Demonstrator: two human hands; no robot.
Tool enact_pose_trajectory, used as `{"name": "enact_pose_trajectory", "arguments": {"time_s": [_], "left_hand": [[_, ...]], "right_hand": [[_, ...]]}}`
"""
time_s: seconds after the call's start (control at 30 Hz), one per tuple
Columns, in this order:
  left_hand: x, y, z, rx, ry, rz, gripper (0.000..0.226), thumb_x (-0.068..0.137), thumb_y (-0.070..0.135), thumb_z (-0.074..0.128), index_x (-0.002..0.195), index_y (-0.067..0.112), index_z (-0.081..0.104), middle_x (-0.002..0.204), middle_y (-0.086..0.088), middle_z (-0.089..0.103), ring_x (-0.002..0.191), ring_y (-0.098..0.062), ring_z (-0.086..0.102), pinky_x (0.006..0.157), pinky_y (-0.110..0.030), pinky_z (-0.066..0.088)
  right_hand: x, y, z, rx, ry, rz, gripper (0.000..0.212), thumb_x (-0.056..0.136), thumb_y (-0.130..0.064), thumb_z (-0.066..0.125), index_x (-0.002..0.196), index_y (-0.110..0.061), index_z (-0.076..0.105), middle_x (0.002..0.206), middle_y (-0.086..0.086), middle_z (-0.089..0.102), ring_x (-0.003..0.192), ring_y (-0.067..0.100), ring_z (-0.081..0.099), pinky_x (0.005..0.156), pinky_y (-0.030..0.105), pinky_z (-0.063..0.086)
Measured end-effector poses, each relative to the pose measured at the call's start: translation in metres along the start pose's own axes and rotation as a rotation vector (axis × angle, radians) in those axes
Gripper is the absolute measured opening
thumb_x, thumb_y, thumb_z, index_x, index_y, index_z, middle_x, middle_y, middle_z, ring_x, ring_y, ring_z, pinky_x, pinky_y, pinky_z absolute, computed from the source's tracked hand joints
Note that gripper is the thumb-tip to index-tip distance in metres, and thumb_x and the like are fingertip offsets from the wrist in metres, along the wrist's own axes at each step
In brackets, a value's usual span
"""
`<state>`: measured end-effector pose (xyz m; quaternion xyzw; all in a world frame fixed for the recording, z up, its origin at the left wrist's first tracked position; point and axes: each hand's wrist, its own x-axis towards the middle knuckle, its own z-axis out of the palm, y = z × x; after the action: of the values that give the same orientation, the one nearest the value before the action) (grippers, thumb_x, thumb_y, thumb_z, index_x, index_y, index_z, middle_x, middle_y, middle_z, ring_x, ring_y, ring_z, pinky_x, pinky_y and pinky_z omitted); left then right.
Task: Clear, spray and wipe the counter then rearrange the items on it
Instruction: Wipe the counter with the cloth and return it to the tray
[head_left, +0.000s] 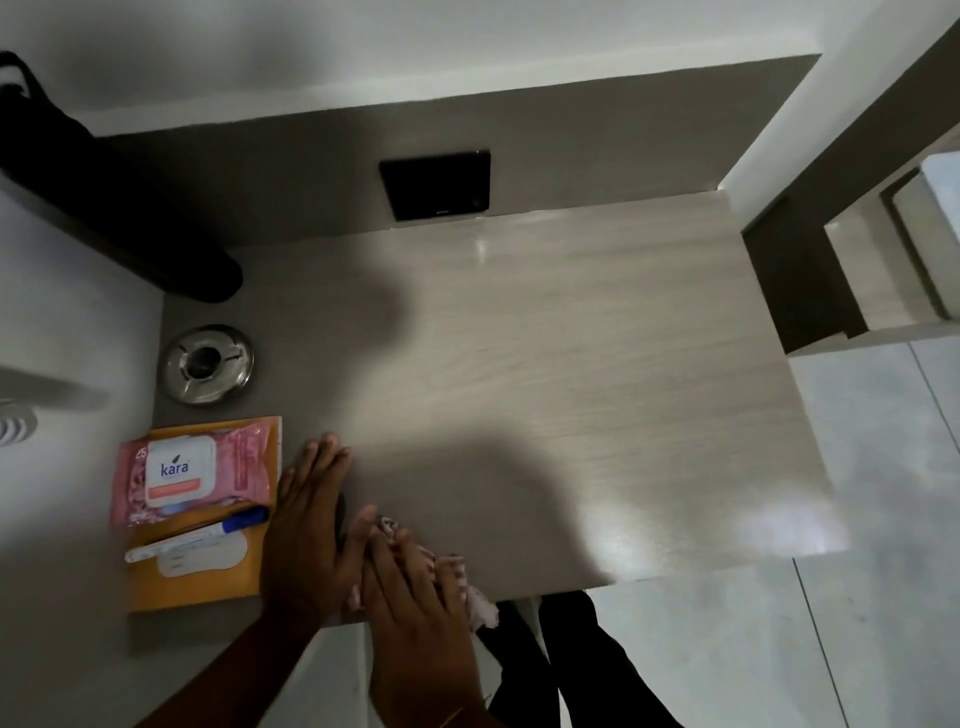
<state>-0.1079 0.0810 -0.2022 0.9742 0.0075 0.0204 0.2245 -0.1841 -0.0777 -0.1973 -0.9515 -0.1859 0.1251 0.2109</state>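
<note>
A cloth (483, 609) is pressed onto the counter (571, 389) near its front edge by the right hand (415, 587). The left hand (306, 530) is laid flat just beside an orange envelope (197, 590), on which a wipes pack (192, 470) and a pen (197, 535) are rested; a metal ashtray (208, 364) is seen behind.

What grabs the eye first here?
Hands at the front edge of the pale wood-grain counter: the right hand presses a pink-and-white cloth, the left hand lies flat beside it. Left of them, a pink wipes pack and a blue-capped white pen sit on an orange envelope, with a round steel ashtray behind.
</note>
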Motion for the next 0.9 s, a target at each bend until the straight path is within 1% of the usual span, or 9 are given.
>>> {"name": "enact_pose_trajectory", "arguments": {"time_s": [0.13, 0.23, 0.33, 0.4, 0.47, 0.63, 0.73, 0.83, 0.9], "left_hand": [[0.001, 0.001, 0.002, 0.006, 0.008, 0.018, 0.073, 0.103, 0.058, 0.036, 0.153, 0.006, 0.046, 0.165, -0.011, 0.038, 0.158, -0.027, 0.027, 0.124, -0.057, 0.029], [0.002, 0.002, 0.0, 0.023, -0.001, 0.006, 0.075, 0.102, 0.061, 0.036, 0.153, 0.007, 0.045, 0.166, -0.011, 0.037, 0.159, -0.026, 0.026, 0.125, -0.054, 0.028], [0.001, 0.001, -0.001, 0.027, -0.014, -0.004, 0.076, 0.102, 0.062, 0.035, 0.154, 0.008, 0.045, 0.167, -0.009, 0.036, 0.159, -0.024, 0.025, 0.125, -0.054, 0.028], [0.003, 0.004, -0.001, 0.02, -0.017, -0.019, 0.077, 0.102, 0.064, 0.034, 0.154, 0.008, 0.044, 0.167, -0.009, 0.036, 0.159, -0.024, 0.025, 0.125, -0.054, 0.028], [0.004, 0.008, -0.003, 0.008, -0.015, -0.03, 0.078, 0.102, 0.064, 0.033, 0.154, 0.008, 0.045, 0.166, -0.009, 0.036, 0.159, -0.025, 0.025, 0.126, -0.052, 0.026], [0.002, 0.011, -0.007, -0.005, -0.004, -0.007, 0.077, 0.102, 0.062, 0.033, 0.154, 0.006, 0.045, 0.168, -0.008, 0.034, 0.16, -0.024, 0.023, 0.128, -0.047, 0.023], [0.001, 0.01, -0.007, -0.022, 0.01, 0.0, 0.075, 0.103, 0.06, 0.036, 0.155, 0.007, 0.043, 0.169, -0.007, 0.032, 0.16, -0.022, 0.022, 0.127, -0.05, 0.025], [0.003, 0.012, -0.009, -0.115, 0.07, -0.045, 0.07, 0.102, 0.053, 0.044, 0.154, 0.006, 0.045, 0.165, -0.005, 0.039, 0.158, -0.022, 0.029, 0.123, -0.056, 0.032], [0.006, 0.014, -0.01, -0.161, 0.079, -0.083, 0.069, 0.099, 0.049, 0.05, 0.153, 0.007, 0.046, 0.164, -0.005, 0.041, 0.157, -0.021, 0.031, 0.122, -0.057, 0.034]], "right_hand": [[-0.003, 0.024, -0.014, 0.001, -0.074, -0.128, 0.08, 0.088, -0.032, 0.055, 0.164, -0.024, 0.029, 0.175, -0.006, 0.014, 0.159, 0.022, 0.023, 0.116, 0.055, 0.04], [-0.019, 0.08, -0.042, 0.008, -0.035, -0.085, 0.083, 0.084, -0.029, 0.057, 0.163, -0.027, 0.031, 0.174, -0.006, 0.018, 0.158, 0.025, 0.025, 0.115, 0.056, 0.04], [-0.046, 0.162, -0.082, -0.036, 0.147, 0.16, 0.077, 0.081, -0.03, 0.053, 0.158, -0.028, 0.043, 0.169, -0.001, 0.032, 0.156, 0.029, 0.032, 0.109, 0.051, 0.04], [-0.059, 0.221, -0.109, -0.065, 0.256, 0.45, 0.069, 0.091, -0.028, 0.042, 0.159, -0.023, 0.037, 0.168, 0.004, 0.034, 0.155, 0.03, 0.033, 0.105, 0.053, 0.043], [-0.064, 0.262, -0.13, -0.05, 0.321, 0.696, 0.063, 0.1, -0.037, 0.034, 0.161, -0.023, 0.031, 0.17, 0.003, 0.03, 0.156, 0.03, 0.029, 0.106, 0.057, 0.042], [-0.027, 0.261, -0.14, -0.034, 0.484, 0.928, 0.066, 0.093, -0.033, 0.036, 0.158, -0.017, 0.033, 0.167, 0.007, 0.034, 0.155, 0.034, 0.028, 0.11, 0.059, 0.033], [0.001, 0.221, -0.125, -0.08, 0.384, 0.714, 0.07, 0.092, -0.033, 0.039, 0.159, -0.013, 0.037, 0.166, 0.012, 0.035, 0.151, 0.037, 0.035, 0.107, 0.057, 0.037], [0.015, 0.169, -0.085, -0.168, 0.226, 0.275, 0.071, 0.094, -0.024, 0.05, 0.163, -0.021, 0.034, 0.172, 0.001, 0.025, 0.157, 0.032, 0.028, 0.109, 0.055, 0.04], [0.019, 0.128, -0.052, -0.142, 0.197, -0.044, 0.075, 0.092, -0.022, 0.055, 0.163, -0.027, 0.032, 0.172, -0.003, 0.025, 0.158, 0.029, 0.027, 0.113, 0.053, 0.036]]}}
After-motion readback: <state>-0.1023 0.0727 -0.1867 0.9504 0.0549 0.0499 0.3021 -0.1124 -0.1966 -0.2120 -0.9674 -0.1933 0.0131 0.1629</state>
